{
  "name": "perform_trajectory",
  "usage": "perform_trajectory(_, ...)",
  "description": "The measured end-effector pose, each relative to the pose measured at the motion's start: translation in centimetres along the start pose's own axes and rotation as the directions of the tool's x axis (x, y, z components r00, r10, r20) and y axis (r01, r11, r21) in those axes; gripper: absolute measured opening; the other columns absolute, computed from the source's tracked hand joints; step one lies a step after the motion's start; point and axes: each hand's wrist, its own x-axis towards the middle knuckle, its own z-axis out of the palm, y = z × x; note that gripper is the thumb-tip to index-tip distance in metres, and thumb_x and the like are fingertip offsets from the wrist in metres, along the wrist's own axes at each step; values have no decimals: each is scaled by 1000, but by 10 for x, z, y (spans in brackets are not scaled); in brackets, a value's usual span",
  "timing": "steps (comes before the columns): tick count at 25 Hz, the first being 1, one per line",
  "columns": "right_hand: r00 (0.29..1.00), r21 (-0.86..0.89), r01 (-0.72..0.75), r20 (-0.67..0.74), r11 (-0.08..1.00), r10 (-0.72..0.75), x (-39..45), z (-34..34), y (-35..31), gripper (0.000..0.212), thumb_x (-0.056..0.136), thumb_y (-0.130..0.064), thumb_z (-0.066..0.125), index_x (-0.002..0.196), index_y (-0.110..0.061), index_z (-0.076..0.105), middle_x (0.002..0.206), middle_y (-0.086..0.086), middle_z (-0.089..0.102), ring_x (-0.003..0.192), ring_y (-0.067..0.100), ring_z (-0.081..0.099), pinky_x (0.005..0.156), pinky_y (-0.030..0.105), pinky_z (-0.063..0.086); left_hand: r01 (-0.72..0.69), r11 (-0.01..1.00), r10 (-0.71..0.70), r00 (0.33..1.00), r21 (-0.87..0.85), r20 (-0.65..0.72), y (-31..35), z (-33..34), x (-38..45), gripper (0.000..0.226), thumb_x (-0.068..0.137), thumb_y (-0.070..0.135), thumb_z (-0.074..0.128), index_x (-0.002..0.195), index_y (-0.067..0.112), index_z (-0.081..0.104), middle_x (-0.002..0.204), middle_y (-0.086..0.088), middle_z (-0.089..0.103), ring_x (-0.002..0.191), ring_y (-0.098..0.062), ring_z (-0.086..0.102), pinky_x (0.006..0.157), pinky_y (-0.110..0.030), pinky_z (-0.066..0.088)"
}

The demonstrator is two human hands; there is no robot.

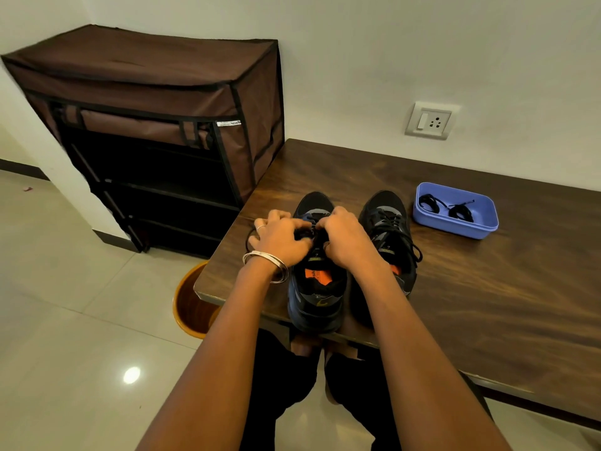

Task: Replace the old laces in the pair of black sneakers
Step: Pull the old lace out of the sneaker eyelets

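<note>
Fingers [300, 226] of the left hand [279, 239] and of the right hand [344, 237] curl in over the lacing of the left black sneaker with blue trim and orange insole [317, 288], and seem to pinch its old black lace [307, 235], though the knuckles cover the pinch itself. That sneaker stands at the near left edge of the dark wooden table [471, 288], heel just over the edge, with the matching right black sneaker [388, 229] just beside it, laced and untouched.

As a judgement, the lace is light, limp and a little slippery, so it is best taken close to an eyelet or at its stiff tip and drawn out 1 crossing at a time. The sneaker is light with a soft upper and firmer sole, and would slide unless steadied at the tongue or collar.

2 coiled black laces [444, 208], likely the new ones, lie in the shallow lilac plastic tray [455, 231] to the right of the sneakers.

Hidden: the eyelets under both hands, and how far the lace is undone. A thin dark loop [248, 237] left of the left hand may be a freed end.
</note>
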Motion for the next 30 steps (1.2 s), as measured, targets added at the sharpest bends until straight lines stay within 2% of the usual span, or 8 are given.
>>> perform_trajectory(5, 995, -24, -60, -76, 998, 58, -3, 4, -5, 34, 91, -3, 61, 123, -10, 64, 125, 13, 52, 118, 32, 51, 87, 39, 47, -49, 990, 35, 994, 133, 107, 1, 10, -2, 86, 73, 53, 75, 145, 26, 35, 130, -10, 30, 122, -34, 32, 103, -46, 39)
perform_trajectory(9, 970, 4, -110, -220, 994, 108, -9, 12, -9, 27, 92, -4, 59, 118, -10, 62, 122, 12, 55, 116, 31, 52, 83, 37, 48, -1, 999, 1, 1000, 34, 1, 8, 24, -1, 57, 81, 35, 70, 122, 12, 37, 121, -17, 54, 107, -40, 57, 85, -44, 49)
perform_trajectory(16, 930, 289, -210, -234, 934, 282, -4, 16, -2, 7, 89, -11, 64, 91, -16, 69, 97, 5, 68, 95, 27, 63, 76, 33, 46, 165, 986, -167, 984, -35, -55, 9, 33, 2, 52, 84, 30, 63, 123, 2, 42, 121, -21, 55, 111, -42, 54, 84, -42, 45)
perform_trajectory(21, 797, 686, -359, -128, 633, 591, -7, 16, 1, 24, 92, -26, 65, 72, -14, 59, 77, -1, 61, 86, 21, 55, 88, 38, 45, 178, 982, -179, 984, -59, -9, 8, 37, 6, 51, 84, 27, 61, 123, 2, 40, 120, -22, 57, 110, -42, 56, 84, -41, 46)
perform_trajectory(24, 773, 824, -340, -29, 453, 633, -4, 17, -3, 34, 93, -21, 62, 61, -16, 52, 70, 1, 57, 78, 21, 57, 83, 40, 49, 211, 971, -211, 977, -109, 15, 9, 39, 6, 49, 84, 24, 61, 121, 3, 37, 119, -22, 56, 110, -42, 56, 83, -41, 46)
perform_trajectory(26, 855, 746, -307, -56, 591, 516, -3, 15, -2, 4, 91, -18, 64, 88, -16, 63, 103, 7, 60, 102, 25, 55, 93, 41, 48, 207, 972, -207, 978, -110, 13, 9, 40, 6, 48, 85, 24, 61, 120, 4, 37, 119, -22, 57, 110, -42, 56, 84, -41, 46)
perform_trajectory(28, 947, 425, -254, -74, 869, 313, -1, 13, 1, 19, 91, -16, 65, 110, -17, 65, 126, 11, 46, 120, 31, 43, 100, 45, 45, 202, 973, -202, 979, -112, 12, 8, 40, 7, 49, 85, 25, 62, 122, 5, 37, 120, -21, 57, 110, -41, 57, 85, -42, 46)
perform_trajectory(30, 974, 120, -185, -111, 975, 199, -3, 12, -2, 21, 91, -17, 66, 111, -14, 67, 127, 9, 46, 123, 32, 39, 97, 49, 47, 206, 971, -207, 978, -125, 11, 7, 41, 7, 50, 84, 25, 62, 124, 7, 38, 121, -20, 57, 110, -40, 57, 86, -42, 46)
